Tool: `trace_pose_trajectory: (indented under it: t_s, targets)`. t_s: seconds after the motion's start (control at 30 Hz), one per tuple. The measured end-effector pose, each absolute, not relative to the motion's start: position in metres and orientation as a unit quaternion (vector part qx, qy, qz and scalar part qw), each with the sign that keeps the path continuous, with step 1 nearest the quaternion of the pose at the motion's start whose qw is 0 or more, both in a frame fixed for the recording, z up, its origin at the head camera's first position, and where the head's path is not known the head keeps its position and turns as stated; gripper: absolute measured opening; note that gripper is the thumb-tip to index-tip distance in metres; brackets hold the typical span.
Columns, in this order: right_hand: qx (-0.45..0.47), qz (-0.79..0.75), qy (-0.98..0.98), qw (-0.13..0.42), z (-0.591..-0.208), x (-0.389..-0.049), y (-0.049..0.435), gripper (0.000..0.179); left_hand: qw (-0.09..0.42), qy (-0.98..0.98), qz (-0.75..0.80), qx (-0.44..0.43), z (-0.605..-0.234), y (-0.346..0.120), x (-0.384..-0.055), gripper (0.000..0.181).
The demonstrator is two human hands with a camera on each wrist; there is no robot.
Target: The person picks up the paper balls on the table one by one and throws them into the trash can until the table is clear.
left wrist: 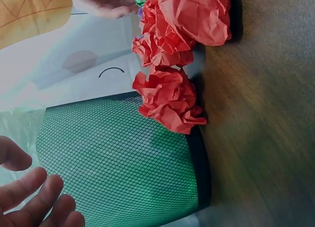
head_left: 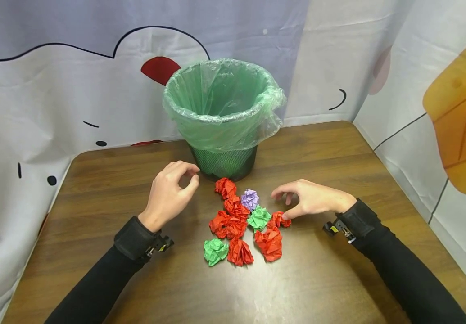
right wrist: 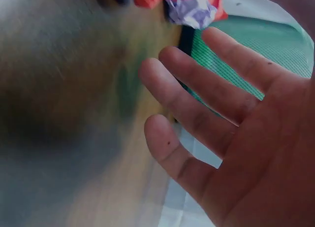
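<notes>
Several crumpled red paper balls [head_left: 269, 245] lie bunched on the table, with a purple paper ball [head_left: 250, 199] and two green ones, one [head_left: 259, 218] amid the cluster and one [head_left: 215, 251] at its near left. My left hand [head_left: 172, 191] hovers left of the pile, fingers loosely bent, holding nothing; the left wrist view shows its fingertips [left wrist: 49, 187] before the mesh bin. On the other side my right hand [head_left: 311, 198] has its thumb tip over a small red paper ball [head_left: 279, 219]. The right wrist view shows the fingers [right wrist: 197, 113] spread, with a bare palm.
A black mesh bin [head_left: 226, 163] lined with a translucent green bag [head_left: 216, 130] stands at the back of the wooden table [head_left: 135, 279], just behind the paper balls. A printed curtain [head_left: 95, 99] hangs behind and along the right side.
</notes>
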State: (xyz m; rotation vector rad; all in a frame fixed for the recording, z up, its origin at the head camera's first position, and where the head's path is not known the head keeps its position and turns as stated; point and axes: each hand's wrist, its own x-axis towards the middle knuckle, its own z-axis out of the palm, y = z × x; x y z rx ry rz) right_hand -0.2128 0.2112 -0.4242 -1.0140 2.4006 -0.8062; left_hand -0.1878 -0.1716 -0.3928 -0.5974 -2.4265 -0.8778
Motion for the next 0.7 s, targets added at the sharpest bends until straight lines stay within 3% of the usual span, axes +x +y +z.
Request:
trace_pose_trajectory:
  t_s: [0.37, 0.7]
  targets:
    - [-0.382, -0.251, 0.864, 0.21, -0.432, -0.208, 0.198, 0.049, 0.233, -0.893, -0.325, -0.209, -0.398, -0.174, -0.187, 0.012]
    - [-0.382, -0.266, 0.857, 0.219, -0.436, -0.208, 0.195, 0.03, 0.226, -0.896, -0.323, -0.203, -0.401, -0.175, -0.186, 0.012]
